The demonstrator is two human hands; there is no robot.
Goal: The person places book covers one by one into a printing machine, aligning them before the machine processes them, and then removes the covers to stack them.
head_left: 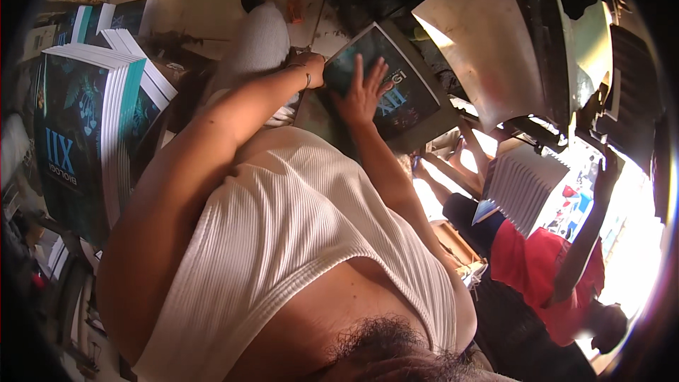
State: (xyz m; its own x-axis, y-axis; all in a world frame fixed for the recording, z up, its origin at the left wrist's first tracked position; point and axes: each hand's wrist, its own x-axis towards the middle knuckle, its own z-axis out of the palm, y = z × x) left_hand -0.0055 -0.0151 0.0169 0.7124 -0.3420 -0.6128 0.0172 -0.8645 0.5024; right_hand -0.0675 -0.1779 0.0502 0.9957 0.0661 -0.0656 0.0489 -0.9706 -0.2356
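Note:
A dark-covered book point(411, 102) with light blue print lies in front of me on a dark flat surface. My right hand point(363, 93) rests on its cover, fingers spread and stretched out. At the book's left edge is my left hand point(309, 69), closed, with a thin dark band on the wrist. Its fingers are partly hidden, and I cannot make out what they grip. Both forearms reach forward past my white ribbed top.
To my left stands a tall stack of similar dark books point(74, 127) with teal-edged spines. A curved metal panel point(488, 49) rises at the right. Beyond it, a person in a red shirt point(527, 262) is beside a fanned stack of white-paged booklets point(525, 182). Pale floor tiles point(201, 0) show ahead.

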